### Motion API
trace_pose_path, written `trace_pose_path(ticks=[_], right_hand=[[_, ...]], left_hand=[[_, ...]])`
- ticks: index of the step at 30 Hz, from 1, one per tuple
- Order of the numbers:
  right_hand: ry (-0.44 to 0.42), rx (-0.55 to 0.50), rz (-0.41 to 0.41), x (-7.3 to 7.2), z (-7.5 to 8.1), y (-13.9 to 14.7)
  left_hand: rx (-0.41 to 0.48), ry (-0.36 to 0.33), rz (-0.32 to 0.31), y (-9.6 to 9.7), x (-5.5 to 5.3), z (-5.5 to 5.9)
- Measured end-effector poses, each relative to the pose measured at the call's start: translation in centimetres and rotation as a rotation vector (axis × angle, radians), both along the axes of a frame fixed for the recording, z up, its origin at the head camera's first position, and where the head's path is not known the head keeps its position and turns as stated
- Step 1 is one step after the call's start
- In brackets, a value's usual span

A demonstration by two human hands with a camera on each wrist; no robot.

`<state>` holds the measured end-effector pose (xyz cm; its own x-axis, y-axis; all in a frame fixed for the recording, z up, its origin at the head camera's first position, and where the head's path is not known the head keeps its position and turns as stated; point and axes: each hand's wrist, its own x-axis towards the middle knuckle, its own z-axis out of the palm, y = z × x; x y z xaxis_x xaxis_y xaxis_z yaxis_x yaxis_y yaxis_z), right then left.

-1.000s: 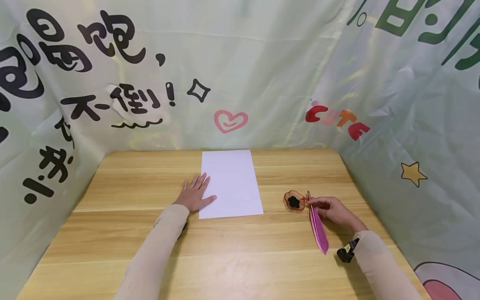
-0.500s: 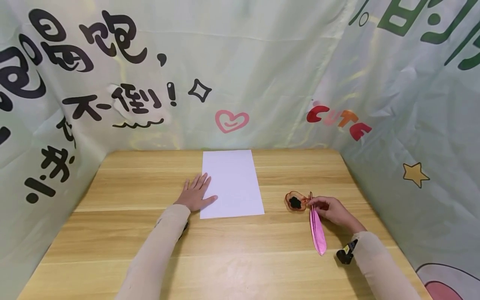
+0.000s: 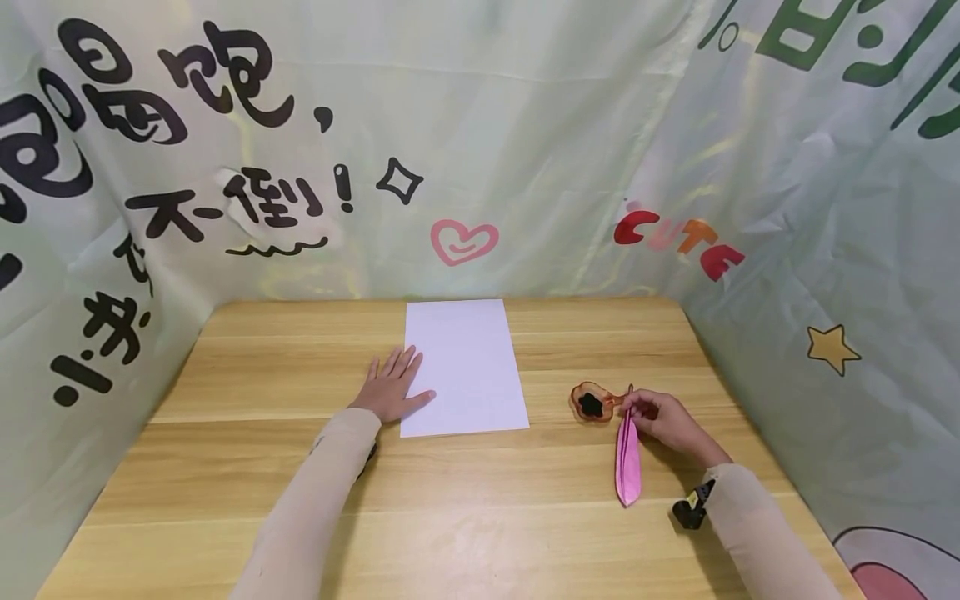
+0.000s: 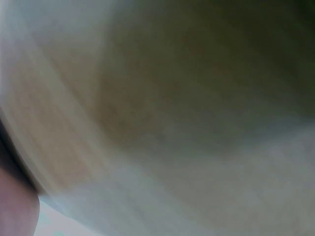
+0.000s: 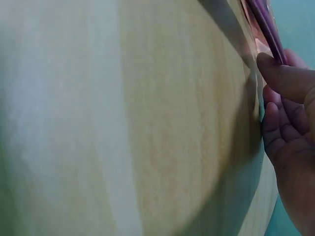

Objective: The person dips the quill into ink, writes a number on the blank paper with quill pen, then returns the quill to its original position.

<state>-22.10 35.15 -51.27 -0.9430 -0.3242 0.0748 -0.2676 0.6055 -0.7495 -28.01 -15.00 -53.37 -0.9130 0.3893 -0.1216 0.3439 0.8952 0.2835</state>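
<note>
My left hand (image 3: pixel 388 390) lies flat with fingers spread, resting on the left edge of a white sheet of paper (image 3: pixel 468 358). At the right, my right hand (image 3: pixel 671 425) pinches a slim pink folded piece (image 3: pixel 628 467) by its upper end; its long tapered part points toward the table's front edge. A translucent orange flower-shaped piece (image 3: pixel 576 410) with a black flower-shaped middle lies just left of those fingertips, its narrow stem reaching them. In the right wrist view, thumb and fingers (image 5: pixel 285 81) close on a purple-pink strip (image 5: pixel 268 29). The left wrist view is blurred and dark.
The light wooden table (image 3: pixel 465 517) carries all of this. A pale printed cloth (image 3: pixel 540 167) with lettering, a heart and a star hangs behind and along both sides. A small black device (image 3: pixel 692 507) sits at the right wrist.
In my right hand the pink piece has turned: its lower end swings left and its upper end shifts slightly right. The left hand and paper stay put.
</note>
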Motion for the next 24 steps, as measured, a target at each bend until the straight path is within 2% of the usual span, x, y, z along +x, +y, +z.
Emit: trace_pose_path(ticks=[4, 9, 13, 15, 17, 20, 22, 24], right_hand=[[0.001, -0.035, -0.020, 0.0, 0.0, -0.1], [-0.016, -0.139, -0.065, 0.1, 0.3, -0.1], [-0.008, -0.305, -0.100, 0.2, 0.9, -0.2], [-0.009, -0.428, -0.073, 0.3, 1.2, -0.2], [-0.017, -0.469, -0.103, 0.3, 1.5, -0.3], [-0.052, -0.450, -0.190, 0.2, 1.9, -0.5], [-0.064, -0.373, -0.278, 0.2, 2.1, -0.6], [-0.072, -0.355, -0.304, 0.1, 2.2, -0.8]], left_hand=[[0.012, 0.002, -0.001, 0.0, 0.1, 0.0], [0.029, 0.001, -0.005, 0.1, 0.2, 0.4], [0.040, 0.006, -0.012, 0.1, 0.2, 0.5], [0.037, 0.007, -0.012, 0.1, 0.2, 0.5], [0.020, 0.006, -0.008, 0.1, 0.2, 0.5], [0.035, 0.006, -0.004, 0.2, 0.5, 0.9], [0.036, 0.008, -0.003, 0.3, 0.7, 1.2], [0.037, 0.014, -0.002, 0.3, 0.8, 1.5]])
